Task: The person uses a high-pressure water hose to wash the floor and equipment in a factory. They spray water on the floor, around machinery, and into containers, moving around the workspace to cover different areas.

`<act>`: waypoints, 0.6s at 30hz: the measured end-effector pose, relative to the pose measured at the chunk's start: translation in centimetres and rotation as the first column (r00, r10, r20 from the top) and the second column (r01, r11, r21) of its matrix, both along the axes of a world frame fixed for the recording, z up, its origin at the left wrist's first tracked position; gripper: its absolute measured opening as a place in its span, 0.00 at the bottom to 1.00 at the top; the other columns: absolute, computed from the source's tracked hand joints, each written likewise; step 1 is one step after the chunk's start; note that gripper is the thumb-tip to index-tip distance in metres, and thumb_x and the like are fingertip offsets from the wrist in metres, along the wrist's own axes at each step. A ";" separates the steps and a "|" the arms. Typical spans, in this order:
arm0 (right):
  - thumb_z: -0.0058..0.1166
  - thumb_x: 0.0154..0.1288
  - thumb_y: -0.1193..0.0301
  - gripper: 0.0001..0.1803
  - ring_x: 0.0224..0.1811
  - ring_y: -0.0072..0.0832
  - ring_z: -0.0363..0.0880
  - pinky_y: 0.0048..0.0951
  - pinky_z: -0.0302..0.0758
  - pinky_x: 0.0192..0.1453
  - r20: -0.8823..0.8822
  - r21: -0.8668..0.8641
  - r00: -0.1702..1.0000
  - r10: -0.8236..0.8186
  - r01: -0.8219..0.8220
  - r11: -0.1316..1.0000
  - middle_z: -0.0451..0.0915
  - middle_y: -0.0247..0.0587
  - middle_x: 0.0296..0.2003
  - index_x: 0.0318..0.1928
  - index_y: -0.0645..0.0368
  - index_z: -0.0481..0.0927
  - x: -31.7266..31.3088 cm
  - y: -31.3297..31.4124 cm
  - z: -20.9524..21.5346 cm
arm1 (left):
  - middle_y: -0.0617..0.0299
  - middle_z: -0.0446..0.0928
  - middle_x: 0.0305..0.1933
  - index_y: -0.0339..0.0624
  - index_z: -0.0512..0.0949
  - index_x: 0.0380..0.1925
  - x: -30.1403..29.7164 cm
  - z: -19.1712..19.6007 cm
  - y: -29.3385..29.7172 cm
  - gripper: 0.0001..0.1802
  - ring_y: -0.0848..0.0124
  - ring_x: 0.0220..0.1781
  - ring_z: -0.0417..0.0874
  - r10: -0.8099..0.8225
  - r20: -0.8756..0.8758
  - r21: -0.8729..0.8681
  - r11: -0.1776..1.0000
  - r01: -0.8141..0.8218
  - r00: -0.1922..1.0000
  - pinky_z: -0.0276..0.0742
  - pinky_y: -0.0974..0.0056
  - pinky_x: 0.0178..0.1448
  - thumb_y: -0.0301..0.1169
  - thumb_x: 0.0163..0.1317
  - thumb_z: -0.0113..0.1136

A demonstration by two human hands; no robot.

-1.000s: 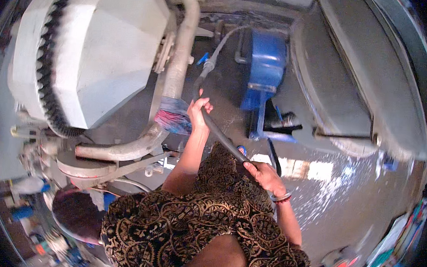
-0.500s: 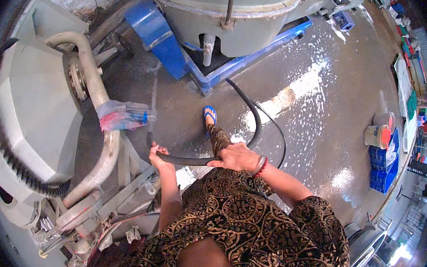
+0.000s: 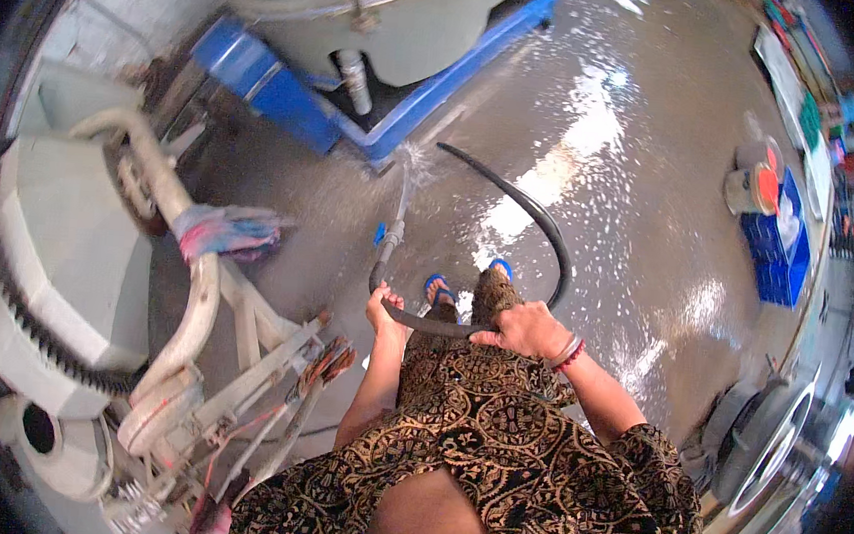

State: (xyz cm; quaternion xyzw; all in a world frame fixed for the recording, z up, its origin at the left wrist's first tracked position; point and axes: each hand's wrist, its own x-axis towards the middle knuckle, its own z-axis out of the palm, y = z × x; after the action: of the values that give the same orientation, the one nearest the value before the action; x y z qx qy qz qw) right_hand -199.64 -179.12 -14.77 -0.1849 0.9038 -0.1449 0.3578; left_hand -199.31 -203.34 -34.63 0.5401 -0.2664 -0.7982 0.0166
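A black hose [image 3: 428, 322] runs between my hands at waist height. My left hand [image 3: 387, 306] is closed round it just behind its front end, which curves up and away from me. That end carries a grey valve nozzle [image 3: 392, 236] with a small blue lever [image 3: 379, 234]. From it a water jet [image 3: 406, 185] shoots forward and splashes on the floor near the corner of a blue metal base [image 3: 382, 143]. My right hand [image 3: 532, 331] grips the hose farther back. Beyond it the hose loops out to the right and away across the floor.
The large grey drum [image 3: 404, 44] stands in the blue base, a pipe stub [image 3: 354, 83] at its bottom. To the left is a pale machine [image 3: 67, 249] with a curved pipe handle [image 3: 187, 318]. Blue crates [image 3: 783, 270] and a bucket [image 3: 751, 190] stand right. The floor [image 3: 639, 254] is wet.
My view and body have turned left to right, and both feet now show. The nozzle has swung right, away from the pale machine; its jet now lands by the blue base's corner.
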 end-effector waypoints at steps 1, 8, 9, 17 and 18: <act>0.35 0.56 0.33 0.42 0.26 0.47 0.80 0.42 0.76 0.33 0.051 0.024 0.999 -0.003 0.002 1.000 0.78 0.54 0.20 0.19 0.64 0.79 0.5 0.9 0.2 | 0.69 0.64 0.21 0.39 0.73 0.40 -0.6 0.4 1.1 0.15 0.77 0.21 0.65 -0.068 -0.031 0.015 0.998 0.069 0.997 0.66 0.71 0.30 0.27 0.48 0.55; 0.34 0.57 0.34 0.43 0.27 0.49 0.79 0.45 0.74 0.34 0.007 -0.009 0.945 -0.327 0.327 0.945 0.77 0.56 0.19 0.19 0.66 0.79 0.4 8.7 1.6 | 0.70 0.65 0.21 0.36 0.71 0.42 -9.0 2.4 10.8 0.18 0.79 0.21 0.66 -0.352 -0.124 0.064 0.930 0.361 0.928 0.68 0.71 0.28 0.26 0.48 0.57; 0.35 0.57 0.34 0.43 0.27 0.49 0.79 0.45 0.74 0.33 -0.019 -0.030 0.927 -0.375 0.374 0.927 0.77 0.56 0.19 0.19 0.67 0.79 0.7 10.2 1.9 | 0.70 0.65 0.21 0.36 0.71 0.42 -9.8 2.9 12.5 0.18 0.79 0.21 0.66 -0.380 -0.162 0.055 0.918 0.393 0.911 0.68 0.71 0.28 0.26 0.48 0.57; 0.36 0.58 0.36 0.40 0.27 0.50 0.77 0.45 0.72 0.33 -0.115 -0.248 0.863 -0.493 0.455 0.855 0.75 0.56 0.17 0.21 0.65 0.77 -5.7 26.7 -0.4 | 0.70 0.64 0.19 0.45 0.71 0.36 -20.6 7.5 28.0 0.11 0.79 0.18 0.66 -0.369 -0.290 0.076 0.911 0.405 0.883 0.67 0.73 0.24 0.26 0.51 0.58; 0.37 0.59 0.37 0.39 0.27 0.50 0.77 0.45 0.72 0.33 -0.104 -0.282 0.849 -0.519 0.475 0.833 0.75 0.56 0.18 0.22 0.64 0.78 -6.5 28.3 -1.4 | 0.70 0.64 0.19 0.48 0.71 0.36 -22.1 8.3 29.5 0.10 0.79 0.18 0.66 -0.376 -0.304 0.114 0.898 0.426 0.875 0.66 0.73 0.23 0.26 0.53 0.58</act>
State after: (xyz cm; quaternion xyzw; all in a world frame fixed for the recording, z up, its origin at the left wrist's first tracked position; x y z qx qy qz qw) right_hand -206.19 -150.79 -16.18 0.0021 0.9234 -0.3271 0.2007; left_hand -221.40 -173.81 -26.35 0.3563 -0.2961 -0.8714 -0.1610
